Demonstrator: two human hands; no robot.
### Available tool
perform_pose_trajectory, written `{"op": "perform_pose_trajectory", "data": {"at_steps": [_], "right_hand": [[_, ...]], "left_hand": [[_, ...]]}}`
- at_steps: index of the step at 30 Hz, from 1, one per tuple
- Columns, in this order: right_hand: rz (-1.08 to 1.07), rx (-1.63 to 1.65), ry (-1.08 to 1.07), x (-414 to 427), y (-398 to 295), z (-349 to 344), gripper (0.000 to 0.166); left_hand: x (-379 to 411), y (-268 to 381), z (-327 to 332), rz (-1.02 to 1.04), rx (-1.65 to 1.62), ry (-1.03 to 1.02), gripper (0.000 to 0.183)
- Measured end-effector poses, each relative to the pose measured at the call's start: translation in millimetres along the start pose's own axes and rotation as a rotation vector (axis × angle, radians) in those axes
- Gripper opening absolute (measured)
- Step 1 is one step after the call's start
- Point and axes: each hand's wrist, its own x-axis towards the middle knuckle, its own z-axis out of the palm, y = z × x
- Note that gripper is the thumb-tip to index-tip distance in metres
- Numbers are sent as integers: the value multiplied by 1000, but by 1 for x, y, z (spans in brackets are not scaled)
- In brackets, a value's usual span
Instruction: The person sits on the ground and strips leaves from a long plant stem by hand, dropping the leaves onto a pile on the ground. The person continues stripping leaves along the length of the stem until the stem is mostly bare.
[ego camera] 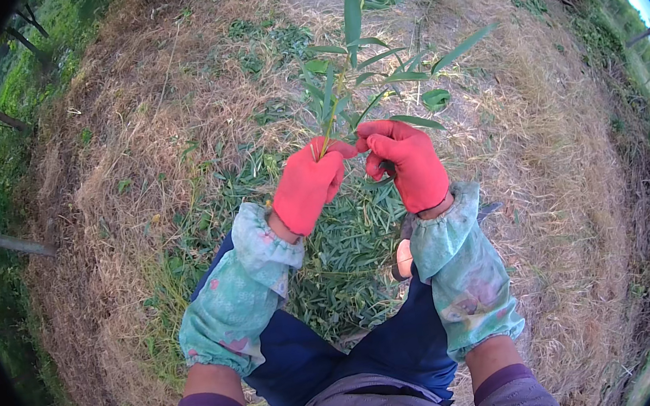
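My left hand [311,183], in a red glove, grips the lower end of a thin yellow-green stem [329,121]. Long narrow green leaves [353,13] spread from this stem, which points up and away from me. Close beside it, my right hand [407,160], gloved in red too, has its fingers curled, their tips almost meeting the left fingertips. A bit of green leaf [383,182] shows at the curled right fingers and appears held there. Below both hands, between my legs, lies a heap of cut green leaves [345,249] on the ground.
Dry straw-like grass [113,137] covers the ground around me, with scattered green leaves [288,41] ahead. Slim tree trunks [10,240] and green undergrowth stand at the left. A shoe [403,259] shows beside the leaf heap. Brushy growth [614,49] borders the right side.
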Motion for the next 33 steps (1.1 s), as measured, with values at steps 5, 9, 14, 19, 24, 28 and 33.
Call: {"op": "perform_pose_trajectory", "data": {"at_steps": [5, 9, 14, 19, 24, 28, 33], "right_hand": [[-83, -235, 204, 1, -5, 14, 29], [-24, -430, 256, 10, 0, 8, 26], [-84, -282, 194, 3, 0, 7, 21], [-107, -396, 139, -6, 0, 19, 16], [-407, -661, 176, -6, 23, 17, 14], [-570, -1145, 282, -2, 31, 17, 11], [-53, -1477, 320, 14, 22, -11, 26]], "left_hand": [[10, -22, 2, 50, 135, 14, 28], [6, -20, 8, 26, 112, -10, 24], [9, -19, 7, -62, -177, 108, 18], [13, -20, 3, -90, -197, 231, 21], [21, -30, 3, -48, -368, 263, 19], [14, -22, 6, -17, -276, 358, 16], [16, 0, -13, 124, -272, 465, 15]]}}
